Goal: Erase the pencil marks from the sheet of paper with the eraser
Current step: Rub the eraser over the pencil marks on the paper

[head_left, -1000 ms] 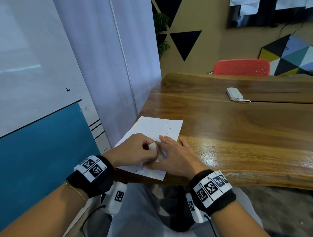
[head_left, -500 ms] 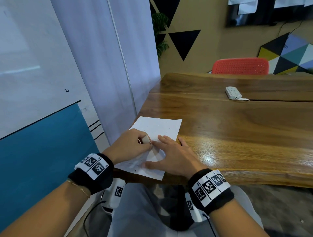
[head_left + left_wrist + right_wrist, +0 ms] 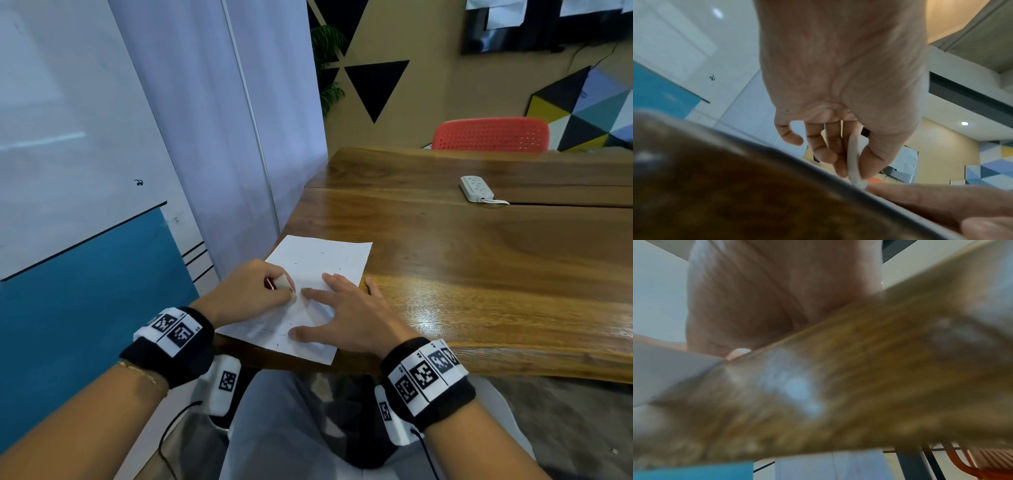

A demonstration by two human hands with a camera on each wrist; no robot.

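Note:
A white sheet of paper (image 3: 322,260) with small pencil marks lies at the near left corner of the wooden table (image 3: 479,260). My left hand (image 3: 253,294) pinches a white eraser (image 3: 284,284) between thumb and fingers, its tip pressed onto the sheet. In the left wrist view the eraser (image 3: 854,164) stands on the paper edge, held by the left hand (image 3: 838,113). My right hand (image 3: 346,315) lies flat with spread fingers on the sheet, right of the eraser. The right wrist view shows my right hand (image 3: 760,305) from below, with the paper corner (image 3: 663,368) and blurred table edge.
A white power strip (image 3: 476,187) with a cable lies far back on the table. A red chair (image 3: 489,134) stands behind the table. White panels and a blue board (image 3: 85,291) line the left side. My lap is below the table edge.
My left hand has slid the eraser away from me and to the left over the sheet. The right hand's fingers have spread wider on the paper.

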